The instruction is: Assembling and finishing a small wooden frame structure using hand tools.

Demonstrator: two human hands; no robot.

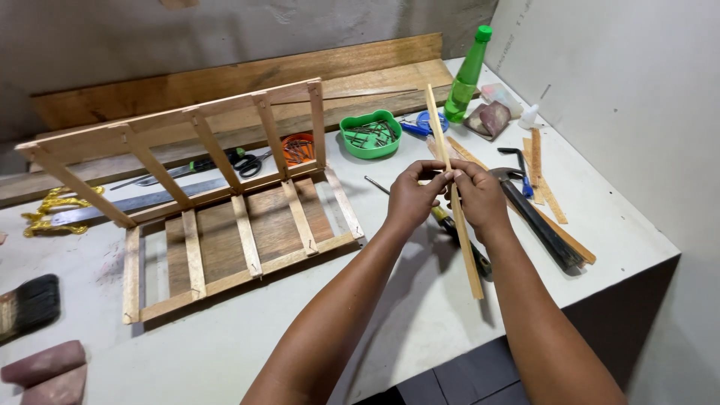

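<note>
Both hands hold one thin wooden strip (462,240) above the white table (247,345). My left hand (413,196) pinches it from the left near its middle, and my right hand (477,193) grips it from the right. The strip runs from near the green bottle down toward the table's front edge. A slatted wooden frame (217,206), folded into an L shape, stands to the left of my hands. Below my hands lies a screwdriver with a yellow and black handle (457,234).
A hammer (536,217) and loose wood strips (544,180) lie at the right. Behind are a green bowl of nails (370,135), an orange bowl (299,148), a green bottle (466,75), scissors (247,161) and planks (225,82). A brush (30,306) sits at the left edge.
</note>
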